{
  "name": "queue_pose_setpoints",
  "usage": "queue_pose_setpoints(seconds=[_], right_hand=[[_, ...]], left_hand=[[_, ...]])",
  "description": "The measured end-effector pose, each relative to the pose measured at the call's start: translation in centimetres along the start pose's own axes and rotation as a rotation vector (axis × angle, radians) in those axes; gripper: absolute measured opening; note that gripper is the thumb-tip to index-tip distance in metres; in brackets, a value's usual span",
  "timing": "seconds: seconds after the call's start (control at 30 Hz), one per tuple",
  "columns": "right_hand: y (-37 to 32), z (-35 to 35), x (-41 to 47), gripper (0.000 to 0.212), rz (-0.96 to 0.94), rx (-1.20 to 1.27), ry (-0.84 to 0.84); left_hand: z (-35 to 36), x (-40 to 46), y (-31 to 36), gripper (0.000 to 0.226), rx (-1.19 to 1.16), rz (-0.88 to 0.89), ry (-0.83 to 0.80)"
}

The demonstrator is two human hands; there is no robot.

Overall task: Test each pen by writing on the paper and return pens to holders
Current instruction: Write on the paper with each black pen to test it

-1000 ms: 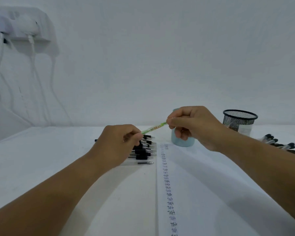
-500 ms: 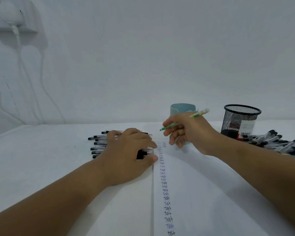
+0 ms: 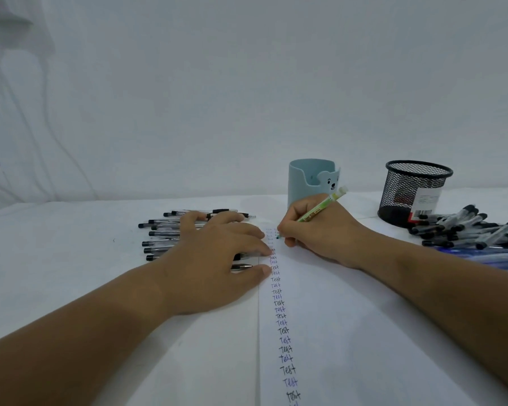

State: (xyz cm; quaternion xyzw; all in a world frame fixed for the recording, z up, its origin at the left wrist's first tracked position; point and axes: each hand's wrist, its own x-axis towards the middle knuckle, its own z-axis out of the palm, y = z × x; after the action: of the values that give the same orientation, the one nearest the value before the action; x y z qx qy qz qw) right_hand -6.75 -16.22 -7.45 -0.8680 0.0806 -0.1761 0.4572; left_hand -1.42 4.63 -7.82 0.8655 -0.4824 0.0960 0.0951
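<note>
The green pen is slanting in the right hand, pinched between curled fingers, its tip touching the sheet of paper at what looks like the top of a long column of handwritten "Test" words. The left hand is lying flat, fingers spread and holding nothing, fingertips pressing the paper's left edge — and partly covering a row of black-capped pens left of the paper. Behind the paper are standing a blue bear holder and, farther right, a black mesh holder, a pile of pens lying beside it.
</note>
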Motion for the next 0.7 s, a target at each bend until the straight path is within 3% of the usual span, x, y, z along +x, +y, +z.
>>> queue_pose_setpoints(seconds=[0.7], right_hand=[[-0.54,0.16,-0.41,0.020,-0.027,-0.125,0.006]], left_hand=[[-0.26,-0.35,0.32,0.077,0.008,-0.022,-0.037]])
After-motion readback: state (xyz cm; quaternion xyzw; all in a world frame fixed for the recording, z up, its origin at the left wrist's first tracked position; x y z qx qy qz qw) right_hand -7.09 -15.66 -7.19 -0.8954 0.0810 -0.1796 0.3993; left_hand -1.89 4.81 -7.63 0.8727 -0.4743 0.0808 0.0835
